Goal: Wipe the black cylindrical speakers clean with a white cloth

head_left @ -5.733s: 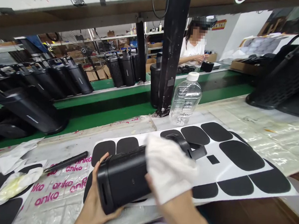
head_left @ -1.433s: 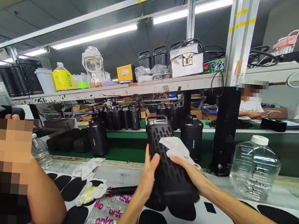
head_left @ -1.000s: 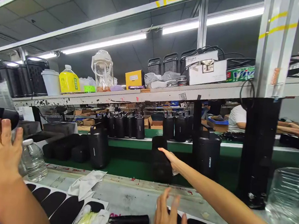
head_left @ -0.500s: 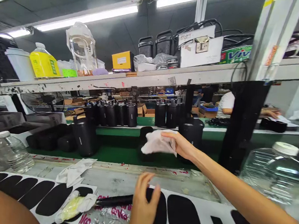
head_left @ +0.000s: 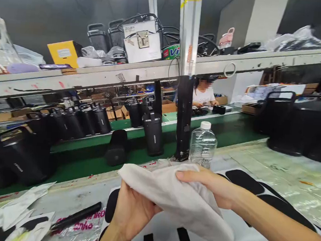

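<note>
A white cloth [head_left: 171, 191] is spread between my two hands above the bench, its loose end hanging toward the lower right. My right hand [head_left: 216, 185] pinches it from above, with one finger lying along the top. My left hand [head_left: 134, 210] grips the cloth's left part from below, its fingers partly hidden behind the fabric. Beneath lies a white sheet [head_left: 165, 226] bearing black rounded shapes. To the left, a black stick-like tool [head_left: 76, 216] rests on printed plastic wrap [head_left: 83, 226], near a second white cloth [head_left: 15, 207] and a yellow-stained one [head_left: 31, 233].
A clear bottle [head_left: 203, 143] stands just behind the right hand, by a dark post [head_left: 183, 118]. Black canister-like units [head_left: 152, 133] stand on the green conveyor [head_left: 80, 166]. An overhead shelf [head_left: 92, 69] crosses the view. A co-worker [head_left: 204, 94] sits beyond.
My view has swung to the right. My right hand has brought the white cloth down from over the conveyor, and my left hand, empty before, has taken hold of it.
</note>
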Available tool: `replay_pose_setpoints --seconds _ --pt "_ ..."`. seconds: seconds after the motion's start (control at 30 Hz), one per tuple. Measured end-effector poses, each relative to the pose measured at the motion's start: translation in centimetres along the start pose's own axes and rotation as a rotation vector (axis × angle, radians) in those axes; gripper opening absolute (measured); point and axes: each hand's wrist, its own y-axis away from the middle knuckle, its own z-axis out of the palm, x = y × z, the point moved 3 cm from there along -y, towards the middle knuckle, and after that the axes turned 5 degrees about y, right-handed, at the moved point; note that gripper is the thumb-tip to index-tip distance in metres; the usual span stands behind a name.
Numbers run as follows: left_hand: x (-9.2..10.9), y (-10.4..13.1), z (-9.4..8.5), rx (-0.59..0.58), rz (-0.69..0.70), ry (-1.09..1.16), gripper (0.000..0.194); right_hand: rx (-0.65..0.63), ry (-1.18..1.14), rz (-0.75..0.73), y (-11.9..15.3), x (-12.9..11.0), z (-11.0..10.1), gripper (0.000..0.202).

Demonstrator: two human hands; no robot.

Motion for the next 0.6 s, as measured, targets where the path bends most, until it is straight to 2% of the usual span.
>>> replay_pose_setpoints --seconds 0.07,0.13,0.17,0.23,0.3,0.37,0.43,0.47,0.53,0.6 --pt "-0.2 -0.5 0.2 0.062 -0.003 -0.034 0.073 0.069 0.016 0.009 1.3 0.4 -0.7 0.042" --pt "-0.4 -0.9 0.3 0.18 -0.017 -0.105 0.077 0.104 0.014 0.036 2.1 1.0 -1.4 0.046" --pt "-0.5 -1.0 0.3 0.254 -0.014 -0.16 0.073 0.099 0.009 0.054 2.3 1.5 -1.7 0.047" --pt "-0.6 -1.1 0.9 0.384 0.011 -0.28 0.068 0.067 -0.025 0.077 2.5 2.8 -2.3 0.05" --pt "-0.3 -0.9 1.9 0.46 0.072 -0.361 0.082 0.012 -0.103 0.072 2.6 4.8 -2.8 0.055" --pt "0.1 -0.5 3.3 0.484 0.121 -0.397 0.089 -0.078 -0.217 0.064 2.7 7.1 -2.9 0.06" --pt "0.8 -0.1 4.4 0.495 0.176 -0.506 0.086 -0.147 -0.34 0.047 2.9 9.5 -2.7 0.061" --pt "1.2 0.0 4.9 0.505 0.224 -0.619 0.081 -0.144 -0.403 0.015 3.0 10.5 -2.8 0.059" --pt "1.7 -0.1 5.5 0.532 0.378 -0.946 0.064 -0.059 -0.52 -0.048 3.1 12.1 -3.1 0.052" --pt "1.1 -0.5 5.8 0.534 0.534 -1.29 0.046 0.048 -0.608 -0.058 3.0 13.4 -3.7 0.047"
